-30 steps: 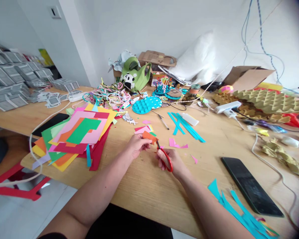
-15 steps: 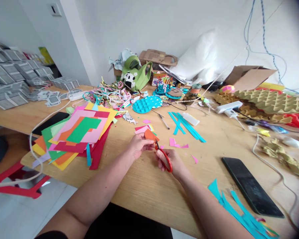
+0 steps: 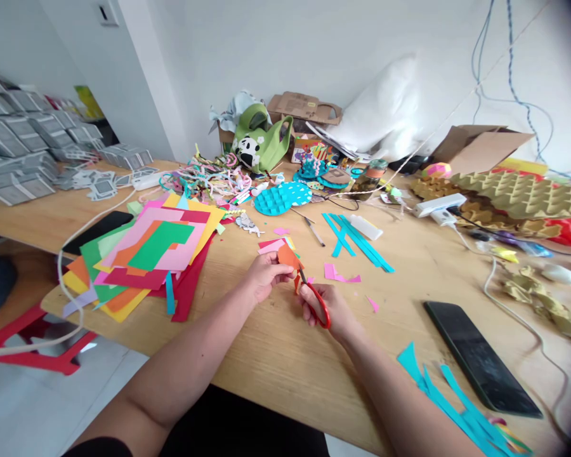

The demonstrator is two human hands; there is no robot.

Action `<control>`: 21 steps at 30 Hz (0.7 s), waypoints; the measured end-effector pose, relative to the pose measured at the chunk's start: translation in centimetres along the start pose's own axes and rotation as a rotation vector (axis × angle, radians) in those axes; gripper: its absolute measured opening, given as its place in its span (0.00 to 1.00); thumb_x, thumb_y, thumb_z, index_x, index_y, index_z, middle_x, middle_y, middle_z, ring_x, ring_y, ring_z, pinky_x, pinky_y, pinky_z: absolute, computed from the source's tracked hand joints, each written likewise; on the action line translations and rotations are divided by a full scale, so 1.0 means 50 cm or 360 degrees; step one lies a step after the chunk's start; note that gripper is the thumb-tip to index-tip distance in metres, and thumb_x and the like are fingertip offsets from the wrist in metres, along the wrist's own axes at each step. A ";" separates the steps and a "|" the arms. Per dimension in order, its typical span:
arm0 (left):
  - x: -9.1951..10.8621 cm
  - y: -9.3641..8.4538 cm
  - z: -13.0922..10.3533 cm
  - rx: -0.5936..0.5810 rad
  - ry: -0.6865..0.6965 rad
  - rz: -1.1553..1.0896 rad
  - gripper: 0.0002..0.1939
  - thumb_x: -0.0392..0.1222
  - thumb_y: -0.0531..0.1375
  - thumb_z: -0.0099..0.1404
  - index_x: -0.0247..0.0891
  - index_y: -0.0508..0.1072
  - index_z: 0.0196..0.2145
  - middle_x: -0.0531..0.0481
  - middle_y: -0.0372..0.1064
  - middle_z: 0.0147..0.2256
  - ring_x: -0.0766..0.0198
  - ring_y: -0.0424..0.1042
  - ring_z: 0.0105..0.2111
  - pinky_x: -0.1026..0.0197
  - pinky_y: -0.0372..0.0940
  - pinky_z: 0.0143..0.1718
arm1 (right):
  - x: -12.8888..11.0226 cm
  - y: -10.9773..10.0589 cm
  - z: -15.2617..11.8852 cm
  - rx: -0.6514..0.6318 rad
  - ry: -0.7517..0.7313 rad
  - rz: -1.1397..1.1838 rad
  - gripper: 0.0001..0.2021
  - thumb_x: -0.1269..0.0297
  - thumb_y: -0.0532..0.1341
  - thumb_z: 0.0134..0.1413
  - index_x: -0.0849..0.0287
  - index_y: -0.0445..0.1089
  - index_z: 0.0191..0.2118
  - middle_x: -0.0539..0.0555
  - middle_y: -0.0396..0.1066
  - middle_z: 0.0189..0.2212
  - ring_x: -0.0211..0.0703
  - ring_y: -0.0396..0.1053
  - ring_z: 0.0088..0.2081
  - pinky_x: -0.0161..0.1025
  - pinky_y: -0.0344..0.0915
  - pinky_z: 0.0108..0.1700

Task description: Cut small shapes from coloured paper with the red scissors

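Observation:
Between the fingertips of my left hand [image 3: 266, 278] is a small piece of orange paper [image 3: 288, 257], pinched at its lower edge. My right hand [image 3: 324, 306] is wrapped round red-handled scissors [image 3: 324, 310], whose dark blades lie against the right side of the paper. A narrow orange flap hangs below the blades, close to my left fingers. Just behind the left hand lie small pink and red paper pieces [image 3: 272, 246]. Pink scraps [image 3: 339, 274] rest on the wooden table to the right of the blades.
A pile of coloured paper sheets [image 3: 147, 254] lies on the left. Blue paper strips [image 3: 361, 241] and a pen [image 3: 315, 231] are farther back. A phone [image 3: 480, 355] sits at the right near more blue strips [image 3: 450, 400]. Egg trays [image 3: 528, 193] stand at the back right.
The scissor blades have moved slightly along the orange paper, and the cut flap now hangs lower. Both hands stay in nearly the same place; the view has shifted slightly.

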State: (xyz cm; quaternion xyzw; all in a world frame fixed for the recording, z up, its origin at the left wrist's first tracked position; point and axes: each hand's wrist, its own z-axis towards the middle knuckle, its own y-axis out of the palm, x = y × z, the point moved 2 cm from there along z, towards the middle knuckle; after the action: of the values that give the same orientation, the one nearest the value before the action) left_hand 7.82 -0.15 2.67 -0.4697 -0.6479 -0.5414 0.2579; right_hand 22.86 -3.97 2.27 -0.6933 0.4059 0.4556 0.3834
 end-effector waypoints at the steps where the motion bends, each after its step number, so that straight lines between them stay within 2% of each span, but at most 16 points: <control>1: 0.000 0.000 -0.001 -0.0005 -0.0003 0.0006 0.11 0.29 0.65 0.45 0.29 0.73 0.30 0.49 0.71 0.25 0.71 0.68 0.22 0.69 0.62 0.25 | 0.002 0.000 0.000 -0.0001 0.0000 -0.0003 0.28 0.36 0.60 0.43 0.62 0.66 0.24 0.49 0.66 0.12 0.32 0.60 0.12 0.28 0.50 0.14; 21: -0.006 0.006 -0.006 -0.0081 0.0094 0.0133 0.13 0.31 0.66 0.43 0.31 0.71 0.29 0.50 0.70 0.26 0.72 0.66 0.22 0.66 0.62 0.25 | -0.005 0.005 -0.004 -0.0076 -0.0111 -0.0002 0.28 0.36 0.57 0.47 0.61 0.64 0.24 0.51 0.66 0.14 0.34 0.61 0.15 0.31 0.54 0.18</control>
State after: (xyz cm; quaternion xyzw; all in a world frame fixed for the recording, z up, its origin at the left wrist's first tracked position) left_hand 8.17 -0.55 2.63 -0.4866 -0.6059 -0.5599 0.2873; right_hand 22.62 -4.19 2.50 -0.6862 0.3809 0.4889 0.3809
